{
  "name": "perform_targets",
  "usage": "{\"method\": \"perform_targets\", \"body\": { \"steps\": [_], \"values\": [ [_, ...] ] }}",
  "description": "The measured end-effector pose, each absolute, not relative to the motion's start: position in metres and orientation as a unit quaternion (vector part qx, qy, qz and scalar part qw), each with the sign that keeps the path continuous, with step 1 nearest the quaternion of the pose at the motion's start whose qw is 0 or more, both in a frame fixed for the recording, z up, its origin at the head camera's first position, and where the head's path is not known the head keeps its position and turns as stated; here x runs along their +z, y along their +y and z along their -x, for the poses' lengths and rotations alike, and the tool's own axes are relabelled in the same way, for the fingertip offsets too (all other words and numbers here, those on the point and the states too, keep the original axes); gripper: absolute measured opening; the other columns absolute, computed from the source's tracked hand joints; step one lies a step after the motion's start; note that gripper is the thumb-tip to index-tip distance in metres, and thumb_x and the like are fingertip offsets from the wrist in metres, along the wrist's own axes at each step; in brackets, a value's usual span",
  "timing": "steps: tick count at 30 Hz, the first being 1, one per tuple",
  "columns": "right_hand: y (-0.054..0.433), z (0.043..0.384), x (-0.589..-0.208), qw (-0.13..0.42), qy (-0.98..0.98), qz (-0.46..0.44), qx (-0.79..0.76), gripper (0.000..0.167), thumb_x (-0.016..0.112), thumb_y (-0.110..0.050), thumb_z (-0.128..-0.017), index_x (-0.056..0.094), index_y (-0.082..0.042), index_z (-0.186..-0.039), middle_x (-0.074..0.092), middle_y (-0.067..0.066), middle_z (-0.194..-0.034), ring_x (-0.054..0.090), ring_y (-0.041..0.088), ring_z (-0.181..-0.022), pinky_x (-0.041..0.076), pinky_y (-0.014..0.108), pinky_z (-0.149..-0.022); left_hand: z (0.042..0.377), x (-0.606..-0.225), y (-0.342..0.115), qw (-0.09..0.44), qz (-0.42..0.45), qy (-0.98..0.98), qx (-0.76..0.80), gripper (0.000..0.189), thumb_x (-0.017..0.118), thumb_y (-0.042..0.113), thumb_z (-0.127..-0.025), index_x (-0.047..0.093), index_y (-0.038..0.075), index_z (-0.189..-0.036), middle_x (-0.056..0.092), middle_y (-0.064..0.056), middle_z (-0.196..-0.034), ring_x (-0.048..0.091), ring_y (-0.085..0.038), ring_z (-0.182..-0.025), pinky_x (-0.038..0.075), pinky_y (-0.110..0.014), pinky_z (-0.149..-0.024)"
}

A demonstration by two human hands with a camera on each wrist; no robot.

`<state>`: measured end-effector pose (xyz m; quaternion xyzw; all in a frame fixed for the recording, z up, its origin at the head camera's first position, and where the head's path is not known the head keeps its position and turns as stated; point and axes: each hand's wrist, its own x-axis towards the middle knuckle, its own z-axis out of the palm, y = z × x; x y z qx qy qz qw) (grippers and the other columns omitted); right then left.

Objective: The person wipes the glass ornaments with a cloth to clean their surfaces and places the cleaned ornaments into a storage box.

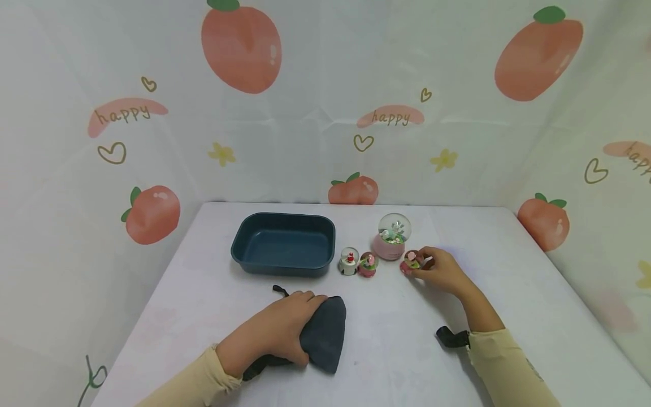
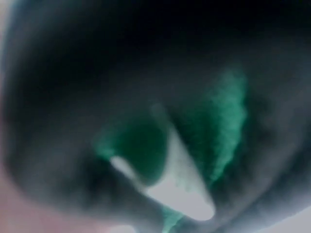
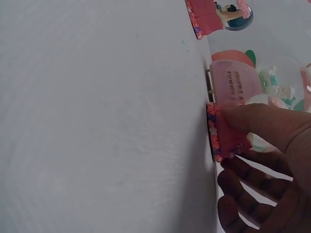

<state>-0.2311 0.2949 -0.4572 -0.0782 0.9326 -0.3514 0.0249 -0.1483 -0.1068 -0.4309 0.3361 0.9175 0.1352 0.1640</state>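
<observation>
one red-based globe (image 1: pixel 410 259) is pinched in the right grip (image 1: pixel 443 272), the left (image 1: pixel 278 329) clasping dark fabric (image 1: pixel 328 333).

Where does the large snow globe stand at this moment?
In the head view, the large snow globe stands right of centre, just behind and left of the small globe that the right hand pinches.

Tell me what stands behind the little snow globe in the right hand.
Seen from the right wrist, a larger snow globe with a lettered pink base stands behind the small globe. The right hand and small globe cover part of it, which can't be seen.
</observation>
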Motion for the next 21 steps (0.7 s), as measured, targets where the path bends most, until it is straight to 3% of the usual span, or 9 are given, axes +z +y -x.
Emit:
{"method": "perform_targets", "body": {
  "steps": [5, 9, 15, 21],
  "values": [
    [0.295, 0.222, -0.448, 0.008, 0.933, 0.085, -0.35, 0.034, 0.086, -0.021, -0.087, 0.069, -0.001, -0.11, 0.071, 0.016, -0.107, 0.071, 0.029, -0.096, 0.052, 0.03, -0.071, 0.148, -0.432, -0.112, 0.146, -0.34, 0.914, 0.168, 0.112, 0.097, 0.038, -0.064, 0.042, 0.017, -0.16, 0.062, 0.0, -0.139, 0.058, -0.013, -0.12, 0.054, -0.042, -0.104],
    [0.298, 0.212, -0.44, -0.007, 0.931, 0.101, -0.35, 0.034, 0.088, -0.021, -0.086, 0.072, -0.004, -0.11, 0.073, 0.013, -0.108, 0.073, 0.032, -0.1, 0.055, 0.03, -0.073, 0.148, -0.431, -0.117, 0.138, -0.335, 0.904, 0.226, 0.109, 0.094, 0.033, -0.067, 0.04, 0.017, -0.161, 0.058, 0.003, -0.149, 0.056, -0.011, -0.128, 0.052, -0.043, -0.108],
    [0.296, 0.198, -0.432, -0.034, 0.923, 0.143, -0.356, 0.032, 0.091, -0.025, -0.084, 0.074, -0.013, -0.109, 0.075, -0.001, -0.1, 0.069, 0.016, -0.097, 0.059, 0.033, -0.081, 0.154, -0.424, -0.124, 0.118, -0.318, 0.878, 0.339, 0.112, 0.094, 0.029, -0.068, 0.035, 0.03, -0.163, 0.049, 0.011, -0.158, 0.054, -0.01, -0.127, 0.05, -0.044, -0.108],
    [0.283, 0.184, -0.418, -0.086, 0.893, 0.213, -0.388, 0.03, 0.092, -0.015, -0.084, 0.075, -0.015, -0.109, 0.075, -0.004, -0.101, 0.066, 0.005, -0.093, 0.062, 0.032, -0.082, 0.164, -0.413, -0.128, 0.069, -0.32, 0.832, 0.447, 0.11, 0.092, 0.018, -0.07, 0.034, 0.039, -0.161, 0.057, 0.01, -0.145, 0.059, -0.013, -0.12, 0.053, -0.043, -0.102]
  ]
}}
